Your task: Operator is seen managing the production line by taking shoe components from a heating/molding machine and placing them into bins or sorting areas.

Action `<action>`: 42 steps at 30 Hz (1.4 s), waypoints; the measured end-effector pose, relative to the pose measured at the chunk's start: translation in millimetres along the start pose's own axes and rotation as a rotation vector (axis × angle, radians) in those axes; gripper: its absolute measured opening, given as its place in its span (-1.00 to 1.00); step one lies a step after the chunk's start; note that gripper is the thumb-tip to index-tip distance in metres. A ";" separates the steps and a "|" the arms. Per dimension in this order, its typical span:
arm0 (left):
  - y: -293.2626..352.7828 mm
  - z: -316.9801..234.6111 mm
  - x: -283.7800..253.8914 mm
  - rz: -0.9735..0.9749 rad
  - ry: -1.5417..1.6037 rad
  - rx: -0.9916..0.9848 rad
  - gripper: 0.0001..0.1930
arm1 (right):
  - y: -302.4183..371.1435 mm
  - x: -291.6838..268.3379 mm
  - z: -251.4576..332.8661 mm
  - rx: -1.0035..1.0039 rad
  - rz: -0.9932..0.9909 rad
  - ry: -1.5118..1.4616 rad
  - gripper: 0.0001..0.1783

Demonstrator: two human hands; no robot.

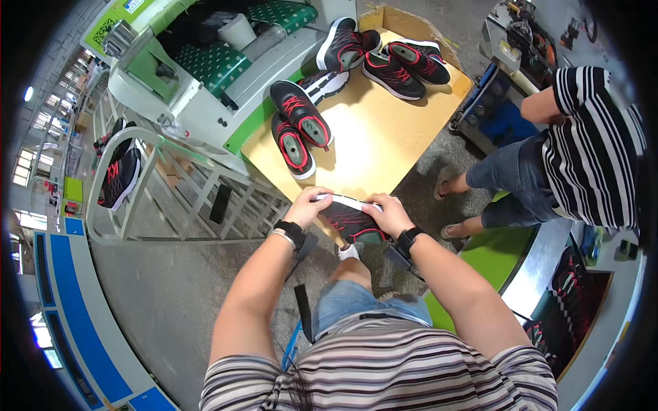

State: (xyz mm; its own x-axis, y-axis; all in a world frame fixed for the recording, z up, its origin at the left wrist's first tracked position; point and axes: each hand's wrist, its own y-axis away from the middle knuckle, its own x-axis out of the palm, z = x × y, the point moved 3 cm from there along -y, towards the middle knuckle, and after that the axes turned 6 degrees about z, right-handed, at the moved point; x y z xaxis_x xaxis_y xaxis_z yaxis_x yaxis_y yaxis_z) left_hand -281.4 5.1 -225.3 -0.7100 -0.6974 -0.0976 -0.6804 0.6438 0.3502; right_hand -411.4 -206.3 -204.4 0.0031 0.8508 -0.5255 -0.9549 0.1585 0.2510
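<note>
The left hand (306,207) and right hand (392,216) are gripping opposite ends of a black, red-laced, white-soled shoe (348,222), holding it at the near edge of the pale wooden table (370,147). Loosening fingers could be risking a drop onto the grey floor (178,294).

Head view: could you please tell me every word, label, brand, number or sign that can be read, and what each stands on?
No text can be read clearly.
White label on the machine: marks too small to read.
Green panel: dark pattern, no legible letters.
Black shoe between left hand and right hand: no lettering visible.
</note>
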 end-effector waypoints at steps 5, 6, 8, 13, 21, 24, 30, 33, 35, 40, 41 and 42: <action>-2.0 -1.2 0.5 0.086 0.159 -0.053 -0.74 | 3.1 -9.5 -3.6 -0.066 -0.062 0.135 -0.57; 3.1 13.8 -6.8 0.078 0.166 -0.061 -0.73 | 9.9 -2.9 7.7 -0.165 -0.078 0.242 -0.44; 0.2 -15.9 9.2 0.031 0.165 -0.164 -0.72 | 40.9 -8.7 36.8 -0.294 0.065 0.434 -0.16; -6.1 6.0 -13.4 0.142 0.188 -0.075 -0.65 | 36.5 1.0 38.3 -0.426 0.306 0.824 0.13; -2.7 18.4 -21.6 0.214 0.207 -0.177 -0.59 | -15.5 -33.0 32.4 -0.533 0.212 0.857 -0.07; -15.2 -0.4 -18.5 0.000 0.397 -0.291 -0.59 | -44.7 -62.1 44.1 -0.585 0.332 0.672 -0.02; -33.8 -74.3 18.3 -0.069 -0.549 0.147 -0.56 | -58.4 -121.7 9.1 -0.234 0.327 0.075 -0.43; -89.5 -204.5 28.1 -0.004 -0.720 0.388 -0.50 | -67.8 -144.1 2.1 -0.325 0.117 0.133 -0.58; -157.9 -254.0 28.5 -0.225 -0.886 0.546 -0.39 | -75.3 -148.0 6.2 -0.282 0.350 0.182 -0.46; -307.4 -266.5 -13.0 -0.524 -1.284 0.014 0.12 | -82.5 -115.1 -26.7 -0.537 0.517 0.175 -0.27; -317.0 -262.2 -22.6 -0.535 -1.302 -0.053 0.20 | -81.1 -121.3 -27.2 -0.458 0.485 0.070 -0.30; -322.7 -259.3 -28.7 -0.532 -1.289 0.025 0.20 | -79.8 -129.3 -27.2 -0.383 0.454 -0.034 -0.32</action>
State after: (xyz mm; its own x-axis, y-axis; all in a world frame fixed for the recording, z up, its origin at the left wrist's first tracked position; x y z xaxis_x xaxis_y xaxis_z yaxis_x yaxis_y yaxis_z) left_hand 5.6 -264.4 -93.9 -0.0240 -0.0880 -0.9958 -0.9115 0.4110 -0.0143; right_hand -343.7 -342.5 -178.6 -0.4274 0.8075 -0.4066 -0.9019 -0.4118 0.1302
